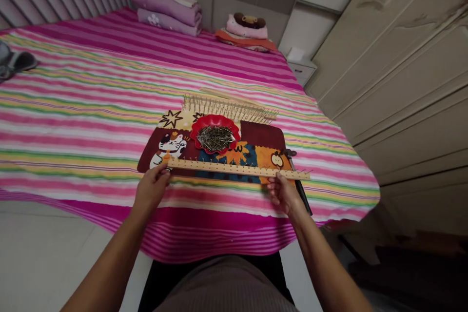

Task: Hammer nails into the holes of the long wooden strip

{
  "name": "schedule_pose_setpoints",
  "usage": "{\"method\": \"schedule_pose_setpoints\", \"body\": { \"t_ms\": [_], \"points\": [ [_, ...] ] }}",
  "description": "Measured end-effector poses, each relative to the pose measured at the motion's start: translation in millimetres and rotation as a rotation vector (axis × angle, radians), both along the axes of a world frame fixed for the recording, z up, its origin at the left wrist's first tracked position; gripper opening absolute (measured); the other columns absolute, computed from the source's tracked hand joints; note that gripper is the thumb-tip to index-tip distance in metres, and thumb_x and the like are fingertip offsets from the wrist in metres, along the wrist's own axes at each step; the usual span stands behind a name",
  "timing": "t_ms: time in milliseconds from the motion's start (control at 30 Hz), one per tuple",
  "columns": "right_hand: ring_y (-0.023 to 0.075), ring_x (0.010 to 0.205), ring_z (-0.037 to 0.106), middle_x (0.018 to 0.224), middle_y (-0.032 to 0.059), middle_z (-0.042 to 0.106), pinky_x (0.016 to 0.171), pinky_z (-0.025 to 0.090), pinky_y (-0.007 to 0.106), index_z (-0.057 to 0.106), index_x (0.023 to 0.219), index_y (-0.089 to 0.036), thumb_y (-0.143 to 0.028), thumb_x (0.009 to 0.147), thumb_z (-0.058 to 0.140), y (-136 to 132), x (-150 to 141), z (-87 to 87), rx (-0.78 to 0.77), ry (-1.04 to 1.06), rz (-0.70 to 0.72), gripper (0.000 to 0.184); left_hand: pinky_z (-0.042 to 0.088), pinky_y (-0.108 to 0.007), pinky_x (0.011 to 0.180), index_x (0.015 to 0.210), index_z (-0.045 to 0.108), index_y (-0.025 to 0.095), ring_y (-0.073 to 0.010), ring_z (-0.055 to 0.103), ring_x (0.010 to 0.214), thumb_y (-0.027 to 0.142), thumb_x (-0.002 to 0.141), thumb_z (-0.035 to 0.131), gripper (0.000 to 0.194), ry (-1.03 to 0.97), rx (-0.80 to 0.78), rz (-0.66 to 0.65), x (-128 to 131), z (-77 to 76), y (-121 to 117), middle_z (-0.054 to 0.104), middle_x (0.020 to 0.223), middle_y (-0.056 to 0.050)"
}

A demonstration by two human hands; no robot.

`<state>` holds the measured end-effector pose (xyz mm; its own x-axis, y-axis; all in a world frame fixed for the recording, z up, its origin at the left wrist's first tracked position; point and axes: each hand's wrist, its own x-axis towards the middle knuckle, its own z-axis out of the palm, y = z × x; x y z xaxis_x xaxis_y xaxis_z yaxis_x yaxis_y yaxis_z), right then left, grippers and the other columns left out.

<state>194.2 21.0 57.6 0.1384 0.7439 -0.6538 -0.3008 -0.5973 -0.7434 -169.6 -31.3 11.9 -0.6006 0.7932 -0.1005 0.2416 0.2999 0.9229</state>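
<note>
A long, narrow wooden strip [226,168] with nails standing along its far edge lies across a patterned mat [261,134]. My left hand [151,186] pinches the strip's left end. Nearer its right end, my right hand [283,191] grips it between thumb and fingers. Just beyond the strip sits a red scalloped bowl [195,129] heaped with loose nails [216,137]. To the right of my right hand lies a hammer [302,196], its dark handle pointing toward me and its head by the mat's edge.
Behind the bowl lie several wooden strips [230,107] bristling with nails. The striped bed [91,107] carries folded purple bedding [168,9] and a stack of cushions [246,31] at the headboard. A grey object [16,62] lies far left. Wardrobe doors [402,68] rise on the right.
</note>
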Motion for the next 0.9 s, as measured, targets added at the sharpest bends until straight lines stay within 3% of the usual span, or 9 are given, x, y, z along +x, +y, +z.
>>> {"method": "schedule_pose_setpoints", "body": {
  "t_ms": [167, 400, 467, 567, 633, 733, 833, 900],
  "points": [
    [0.0045, 0.028, 0.034, 0.044, -0.0024, 0.051, 0.025, 0.016, 0.012, 0.053, 0.072, -0.015, -0.035, 0.097, 0.040, 9.2, 8.2, 10.9, -0.111, -0.049, 0.122, 0.035, 0.053, -0.028, 0.068, 0.114, 0.065, 0.018, -0.0140, 0.059, 0.074, 0.037, 0.063, 0.062, 0.054, -0.134, 0.002, 0.068, 12.5, 4.4, -5.7, 0.062, 0.089, -0.002],
    [0.0035, 0.028, 0.029, 0.044, -0.0027, 0.050, 0.026, 0.013, 0.011, 0.053, 0.070, -0.016, -0.040, 0.094, 0.043, 12.6, 17.4, 5.4, -0.153, 0.001, 0.201, 0.035, 0.052, -0.033, 0.078, 0.115, 0.064, 0.022, -0.0154, 0.060, 0.075, 0.038, 0.067, 0.063, 0.051, -0.135, -0.066, 0.102, 12.2, 10.8, -8.2, 0.063, 0.090, -0.001],
    [0.0036, 0.028, 0.028, 0.043, -0.0028, 0.050, 0.026, 0.013, 0.010, 0.053, 0.069, -0.016, -0.040, 0.093, 0.045, 13.1, 19.4, 4.4, -0.145, 0.019, 0.207, 0.035, 0.050, -0.037, 0.084, 0.113, 0.065, 0.023, -0.0190, 0.061, 0.082, 0.038, 0.070, 0.061, 0.045, -0.048, -0.096, 0.132, 12.2, 18.0, -10.9, 0.064, 0.091, -0.002],
    [0.0035, 0.028, 0.027, 0.042, -0.0029, 0.050, 0.026, 0.013, 0.010, 0.054, 0.068, -0.016, -0.039, 0.090, 0.049, 13.8, 21.7, 3.7, -0.127, 0.032, 0.231, 0.032, 0.044, -0.042, 0.093, 0.108, 0.065, 0.025, -0.0254, 0.058, 0.097, 0.038, 0.079, 0.056, 0.033, 0.308, -0.047, 0.175, 20.7, 37.6, -12.8, 0.064, 0.095, -0.005],
    [0.0036, 0.027, 0.028, 0.043, -0.0027, 0.051, 0.026, 0.013, 0.010, 0.054, 0.068, -0.016, -0.038, 0.086, 0.054, 13.3, 22.2, 2.2, -0.108, 0.017, 0.271, 0.028, 0.041, -0.042, 0.094, 0.110, 0.063, 0.026, -0.0266, 0.055, 0.103, 0.037, 0.085, 0.050, 0.031, 0.542, 0.077, 0.113, 34.0, 53.8, -7.7, 0.062, 0.103, -0.007],
    [0.0045, 0.028, 0.031, 0.043, -0.0038, 0.051, 0.026, 0.014, 0.012, 0.054, 0.068, -0.017, -0.035, 0.076, 0.064, 8.4, 22.1, -2.3, -0.041, -0.029, 0.313, 0.022, 0.043, -0.038, 0.090, 0.104, 0.064, 0.024, -0.0246, 0.056, 0.098, 0.037, 0.087, 0.049, 0.027, 0.671, 0.249, -0.086, 61.3, 73.1, 17.2, 0.063, 0.101, -0.007],
    [0.0052, 0.030, 0.033, 0.047, -0.0058, 0.052, 0.028, 0.016, 0.015, 0.054, 0.069, -0.019, -0.039, 0.068, 0.068, -0.9, 27.9, -8.2, 0.129, -0.152, 0.195, 0.025, 0.041, -0.037, 0.090, 0.097, 0.067, 0.022, -0.0244, 0.057, 0.094, 0.032, 0.086, 0.048, 0.025, 0.728, 0.182, -0.383, 89.0, 79.8, 61.4, 0.066, 0.095, -0.007],
    [0.0065, 0.034, 0.035, 0.048, -0.0067, 0.049, 0.032, 0.023, 0.018, 0.053, 0.067, -0.020, -0.043, 0.069, 0.065, -6.2, 39.7, -13.2, 0.280, -0.341, 0.058, 0.026, 0.041, -0.037, 0.089, 0.097, 0.069, 0.019, -0.0257, 0.057, 0.096, 0.027, 0.085, 0.047, 0.026, 0.768, 0.117, -0.505, 104.4, 78.3, 94.5, 0.067, 0.097, -0.010]
  ]
}}
